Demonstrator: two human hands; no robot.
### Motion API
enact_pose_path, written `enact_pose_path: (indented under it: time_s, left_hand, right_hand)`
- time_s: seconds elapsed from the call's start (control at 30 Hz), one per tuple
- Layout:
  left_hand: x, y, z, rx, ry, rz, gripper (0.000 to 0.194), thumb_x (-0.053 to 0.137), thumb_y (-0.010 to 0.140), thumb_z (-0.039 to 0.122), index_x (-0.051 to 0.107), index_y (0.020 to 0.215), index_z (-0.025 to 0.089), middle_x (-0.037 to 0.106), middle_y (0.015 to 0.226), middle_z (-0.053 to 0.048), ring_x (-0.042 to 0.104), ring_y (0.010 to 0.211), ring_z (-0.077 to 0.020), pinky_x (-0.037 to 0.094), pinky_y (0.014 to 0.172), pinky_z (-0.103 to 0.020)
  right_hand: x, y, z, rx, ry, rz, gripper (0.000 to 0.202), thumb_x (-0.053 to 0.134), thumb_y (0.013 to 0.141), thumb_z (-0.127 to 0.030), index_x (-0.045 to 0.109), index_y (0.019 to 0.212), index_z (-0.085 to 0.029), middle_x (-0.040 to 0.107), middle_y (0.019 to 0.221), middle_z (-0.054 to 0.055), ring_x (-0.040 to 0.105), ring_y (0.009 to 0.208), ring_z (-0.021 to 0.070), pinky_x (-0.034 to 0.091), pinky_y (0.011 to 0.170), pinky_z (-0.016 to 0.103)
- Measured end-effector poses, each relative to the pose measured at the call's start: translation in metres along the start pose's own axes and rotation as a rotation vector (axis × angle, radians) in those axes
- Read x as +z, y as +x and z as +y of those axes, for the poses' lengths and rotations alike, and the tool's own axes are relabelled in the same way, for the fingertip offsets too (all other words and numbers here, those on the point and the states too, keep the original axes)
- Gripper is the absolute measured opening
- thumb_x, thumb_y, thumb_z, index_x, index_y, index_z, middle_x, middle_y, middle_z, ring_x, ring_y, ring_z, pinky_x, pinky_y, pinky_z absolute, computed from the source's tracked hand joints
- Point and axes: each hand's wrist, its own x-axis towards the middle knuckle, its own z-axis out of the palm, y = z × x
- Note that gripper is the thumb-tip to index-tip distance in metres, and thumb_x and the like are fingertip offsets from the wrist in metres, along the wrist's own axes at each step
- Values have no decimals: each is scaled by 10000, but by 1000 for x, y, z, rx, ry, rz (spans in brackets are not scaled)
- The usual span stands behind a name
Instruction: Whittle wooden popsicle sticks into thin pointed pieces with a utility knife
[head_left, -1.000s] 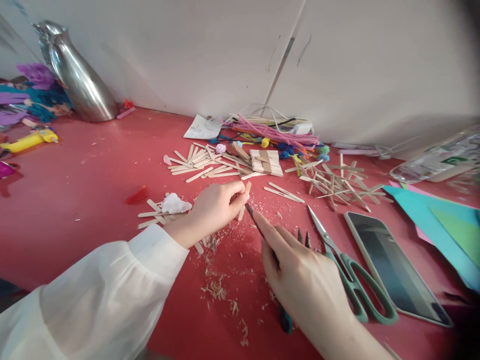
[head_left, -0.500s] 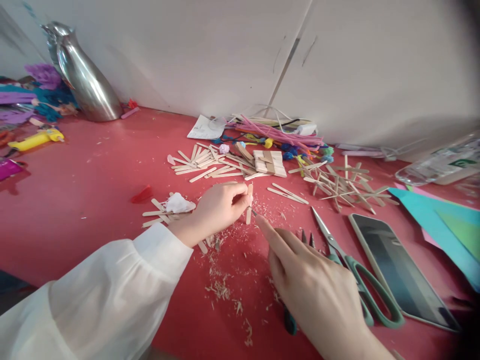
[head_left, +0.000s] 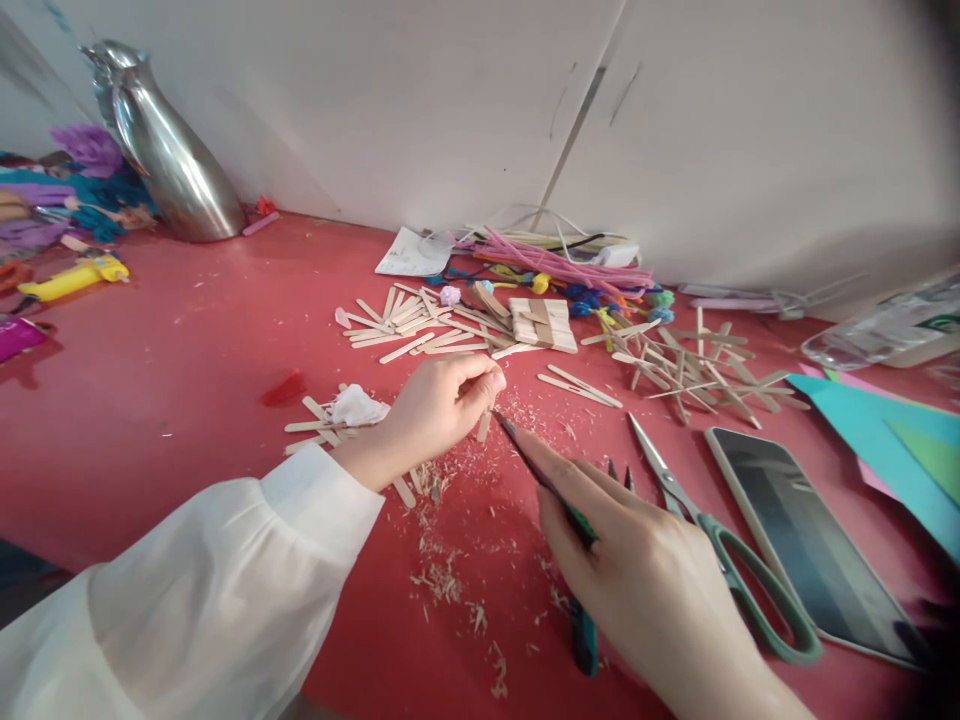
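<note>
While the left hand (head_left: 454, 400) pinched a small wooden stick (head_left: 484, 427) between thumb and fingers, the right hand (head_left: 645, 560) was wrapped around a slim dark-and-green knife (head_left: 525, 456), its forefinger laid along the top. The stick was near the middle of the red worktop (head_left: 187, 370), its lower end poking out beneath the left thumb and the rest mostly hidden by the hand. The knife's tip pointed at the stick from the right, very close to it; whether the two touched could not be told.

Pale wood shavings (head_left: 439, 580) were scattered below and around both hands. Beside the left wrist, a crumpled white lump (head_left: 358, 406) sat on several sticks, with a red scrap (head_left: 283, 387) just past it. Beyond the hands lay a heap of loose sticks (head_left: 405, 325), a banded bundle (head_left: 561, 326) and, farther right, a tangled pile of sticks (head_left: 697, 372). Green-handled scissors (head_left: 671, 487) lay just beside the right hand, with a phone (head_left: 810, 540) next to them. A metal jug (head_left: 180, 175) stood at the far left by the wall.
</note>
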Motion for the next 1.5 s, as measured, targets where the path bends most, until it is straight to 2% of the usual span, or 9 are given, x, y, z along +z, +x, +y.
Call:
enact_pose_path:
  time_s: [0.47, 0.67, 0.77, 0.83, 0.97, 1.03, 1.17, 1.3, 1.5]
  left_hand:
    - [2, -1, 1, 69, 74, 3, 245, 396, 890, 231, 538, 702, 162, 528, 645, 4, 488, 617, -96, 388, 582, -215]
    - [4, -2, 3, 93, 113, 22, 227, 412, 880, 207, 501, 675, 168, 509, 638, 9, 465, 610, -99, 369, 589, -219]
    - [4, -2, 2, 94, 105, 21, 221, 416, 875, 190, 495, 670, 166, 516, 648, 7, 468, 615, -97, 365, 593, -216]
    - [4, -2, 2, 91, 99, 24, 218, 418, 870, 181, 495, 666, 164, 524, 654, 2, 474, 623, -98, 363, 593, -215]
    - [4, -2, 2, 82, 89, 39, 240, 414, 873, 193, 482, 644, 167, 515, 621, 5, 473, 606, -99, 357, 576, -215]
    - [4, -2, 1, 63, 78, 42, 248, 410, 881, 206, 480, 646, 170, 498, 585, 15, 465, 578, -96, 350, 556, -213]
    - [4, -2, 0, 46, 71, 58, 252, 416, 882, 202, 474, 639, 168, 482, 552, 26, 462, 556, -90, 350, 545, -209]
    - [4, -3, 1, 16, 59, 56, 301, 396, 897, 211, 456, 605, 166, 503, 523, 23, 477, 543, -91, 375, 560, -209]
    - [7, -5, 4, -20, 56, 48, 311, 379, 915, 235, 485, 630, 168, 532, 475, 28, 514, 538, -101, 414, 613, -225]
  right_hand:
    - [-2, 0, -5, -89, -192, 47, 411, 361, 846, -136, 569, 1196, -185, 673, 683, -33, 570, 429, 81, 296, 333, 236]
    - [3, -1, -4, -3, -56, 0, 457, 369, 806, -128, 555, 1220, -184, 701, 744, 7, 579, 422, 100, 352, 338, 215]
    - [2, 2, -3, 86, 153, -70, 479, 384, 790, -137, 545, 1239, -180, 703, 750, 24, 579, 435, 105, 357, 329, 199]
    - [0, 4, -3, 219, 335, -151, 482, 408, 791, -174, 531, 1257, -205, 674, 671, 3, 532, 402, 95, 310, 300, 187]
    - [-3, 7, -5, 536, 674, -286, 454, 445, 807, -287, 538, 1245, -211, 452, 418, -79, 363, 306, 80, 275, 293, 189]
    - [-3, 7, -6, 578, 749, -284, 454, 442, 810, -305, 539, 1241, -199, 414, 405, -85, 344, 305, 82, 291, 296, 196]
    - [-1, 4, -6, 414, 525, -206, 461, 431, 805, -232, 531, 1255, -249, 471, 417, -72, 336, 274, 81, 251, 271, 189]
    - [0, 2, -5, 249, 261, -102, 493, 415, 797, -167, 516, 1268, -272, 661, 658, -17, 501, 354, 82, 286, 275, 175]
    - [3, 0, -3, 184, 259, -68, 494, 416, 797, -148, 510, 1272, -244, 708, 854, 15, 651, 587, 119, 363, 317, 166]
